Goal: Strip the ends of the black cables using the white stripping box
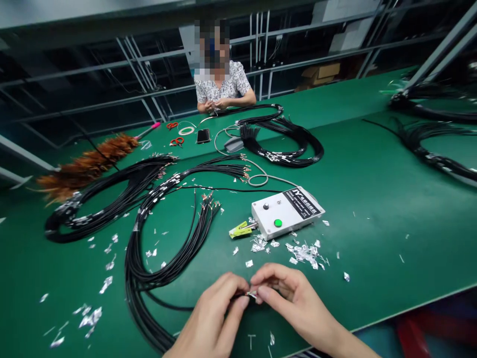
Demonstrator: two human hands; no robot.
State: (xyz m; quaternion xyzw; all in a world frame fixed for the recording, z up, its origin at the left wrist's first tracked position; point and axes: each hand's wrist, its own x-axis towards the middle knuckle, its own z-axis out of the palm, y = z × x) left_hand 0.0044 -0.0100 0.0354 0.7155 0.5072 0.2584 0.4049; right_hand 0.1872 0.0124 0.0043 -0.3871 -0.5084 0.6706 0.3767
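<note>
Near the front of the green table, my left hand (214, 313) is closed around the end of a black cable (173, 307). Thin light-coloured inner wires (252, 294) stick out of that end. The fingertips of my right hand (292, 301) pinch these wires, close against my left fingers. From the left hand the cable runs leftward to a coiled bundle of black cables (130, 258), whose upper ends show bare coppery wires. Just beyond my hands sits a white machine box (285, 211) with a green button, a black knob and a yellow-green clip (240, 230) at its left side.
Foil scraps (307, 253) litter the green table (372, 238). More cable bundles (55, 228) lie left, behind and right. Across the table a person (223, 84) works with both hands. A feather duster (89, 164), red-handled scissors (177, 142), tape and a phone (203, 135) lie at the back left.
</note>
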